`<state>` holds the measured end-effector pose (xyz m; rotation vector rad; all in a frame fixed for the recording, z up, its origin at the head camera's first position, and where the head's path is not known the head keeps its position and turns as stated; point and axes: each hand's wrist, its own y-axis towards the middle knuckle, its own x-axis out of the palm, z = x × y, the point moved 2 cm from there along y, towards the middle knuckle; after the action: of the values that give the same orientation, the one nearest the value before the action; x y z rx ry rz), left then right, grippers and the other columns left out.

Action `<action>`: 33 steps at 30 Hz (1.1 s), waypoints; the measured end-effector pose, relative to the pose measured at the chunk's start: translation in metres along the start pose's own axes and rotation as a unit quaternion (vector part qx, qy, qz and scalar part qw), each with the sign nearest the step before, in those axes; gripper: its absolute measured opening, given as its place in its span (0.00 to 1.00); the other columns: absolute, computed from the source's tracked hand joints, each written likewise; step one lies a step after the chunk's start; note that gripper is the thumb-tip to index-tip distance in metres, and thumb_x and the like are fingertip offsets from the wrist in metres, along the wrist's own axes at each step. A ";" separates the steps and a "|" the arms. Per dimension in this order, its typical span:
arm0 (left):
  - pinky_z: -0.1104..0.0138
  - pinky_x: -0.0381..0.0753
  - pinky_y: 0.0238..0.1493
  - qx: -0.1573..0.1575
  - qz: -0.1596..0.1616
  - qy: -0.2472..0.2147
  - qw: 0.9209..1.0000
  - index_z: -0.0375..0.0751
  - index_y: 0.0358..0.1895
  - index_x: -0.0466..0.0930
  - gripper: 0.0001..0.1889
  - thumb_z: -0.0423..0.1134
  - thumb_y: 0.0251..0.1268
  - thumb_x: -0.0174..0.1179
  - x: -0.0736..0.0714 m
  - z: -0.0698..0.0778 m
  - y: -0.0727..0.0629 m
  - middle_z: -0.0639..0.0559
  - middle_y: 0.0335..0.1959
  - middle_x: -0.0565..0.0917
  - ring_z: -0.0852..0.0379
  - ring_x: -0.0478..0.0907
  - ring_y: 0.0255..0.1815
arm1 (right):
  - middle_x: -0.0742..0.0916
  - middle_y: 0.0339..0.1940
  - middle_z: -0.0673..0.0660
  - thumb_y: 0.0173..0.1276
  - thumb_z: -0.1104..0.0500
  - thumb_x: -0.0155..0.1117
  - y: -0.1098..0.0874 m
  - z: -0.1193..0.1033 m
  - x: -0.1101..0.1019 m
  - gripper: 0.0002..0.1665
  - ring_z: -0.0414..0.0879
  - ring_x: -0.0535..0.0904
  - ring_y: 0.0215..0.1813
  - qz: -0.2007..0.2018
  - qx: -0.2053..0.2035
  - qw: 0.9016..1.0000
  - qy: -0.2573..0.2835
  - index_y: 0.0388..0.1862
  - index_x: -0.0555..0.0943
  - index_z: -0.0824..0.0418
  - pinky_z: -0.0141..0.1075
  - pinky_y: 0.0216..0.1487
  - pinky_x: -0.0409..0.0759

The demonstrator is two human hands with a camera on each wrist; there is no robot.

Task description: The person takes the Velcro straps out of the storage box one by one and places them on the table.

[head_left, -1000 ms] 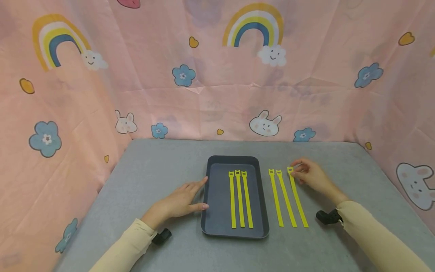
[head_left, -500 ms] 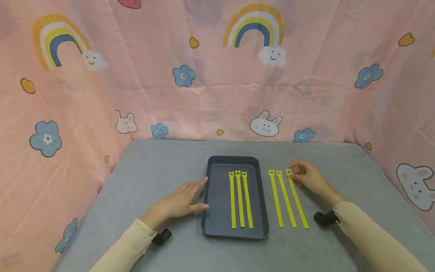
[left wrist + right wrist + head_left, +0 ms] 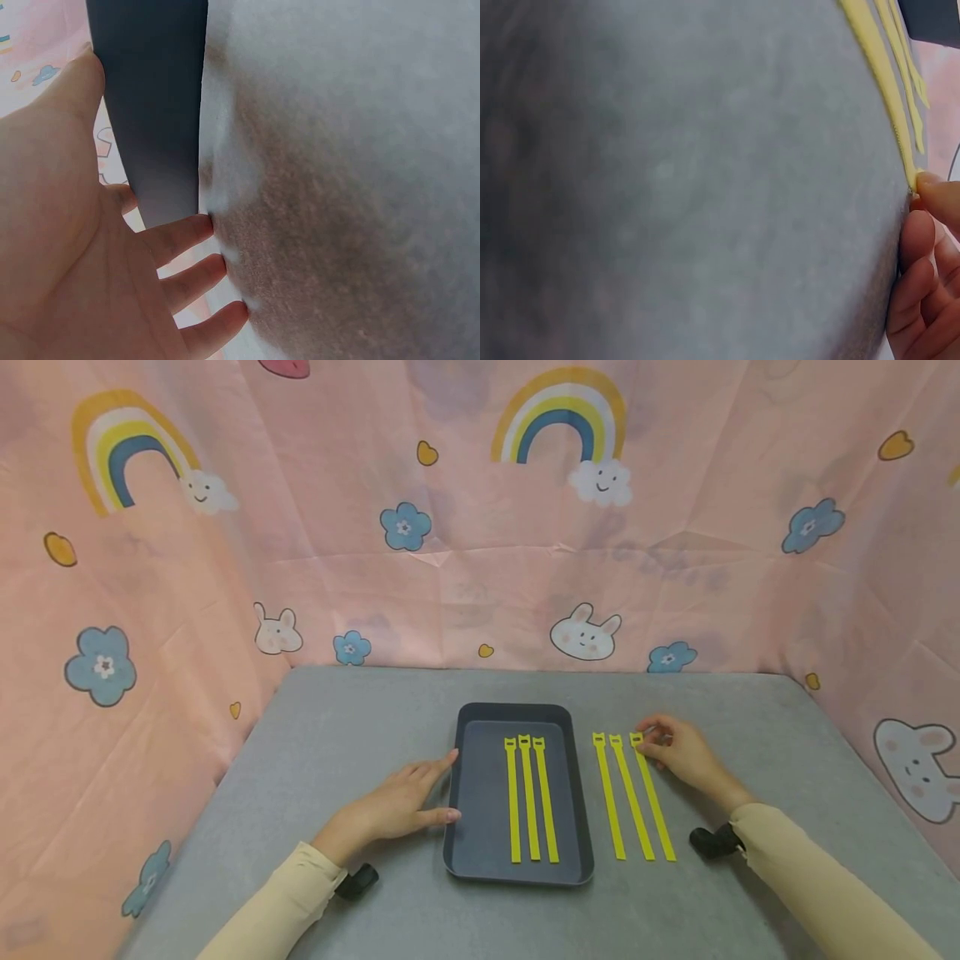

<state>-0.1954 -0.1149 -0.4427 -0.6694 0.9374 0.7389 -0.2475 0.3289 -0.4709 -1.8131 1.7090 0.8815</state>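
My left hand rests at the left side of a dark grey tray, thumb and fingers spread along its rim. The left wrist view shows its straight fingers beside the tray's outer wall. To the right of the tray, my right hand pinches the slotted head of a yellow hook-and-loop cable tie between thumb and fingers. In the right wrist view, that tie runs away from the fingertips along the table. Two similar ties, one of them the middle tie, lie to its left.
Inside the tray, three yellow ties lie side by side, heads toward the back. The grey table ends at a pink patterned cloth behind and at both sides. A black wrist device hangs under the right sleeve.
My right hand has shifted slightly left with the pinched tie, bringing its head closer to the two beside it. My left hand and the tray have stayed in place.
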 end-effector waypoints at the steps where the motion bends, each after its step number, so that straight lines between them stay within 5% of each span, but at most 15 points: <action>1: 0.43 0.59 0.76 0.000 0.000 0.000 1.000 0.54 0.81 0.41 0.47 0.65 0.67 0.54 0.000 0.000 0.000 0.42 0.78 0.60 0.37 0.57 0.78 | 0.82 0.33 0.61 0.66 0.65 0.67 0.000 0.000 0.000 0.16 0.39 0.74 0.23 0.001 -0.001 1.000 -0.003 0.52 0.77 0.67 0.32 0.24 0.76; 33: 0.43 0.59 0.76 -0.002 0.002 -0.003 1.000 0.53 0.81 0.41 0.47 0.65 0.67 0.54 0.000 0.001 0.000 0.42 0.79 0.60 0.38 0.57 0.78 | 0.83 0.32 0.59 0.68 0.63 0.66 0.001 0.001 0.002 0.17 0.41 0.75 0.24 -0.013 0.010 1.000 -0.020 0.54 0.80 0.68 0.33 0.25 0.76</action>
<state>-0.1949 -0.1146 -0.4420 -0.6689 0.9321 0.7473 -0.2485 0.3282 -0.4723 -1.7890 1.6613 0.8805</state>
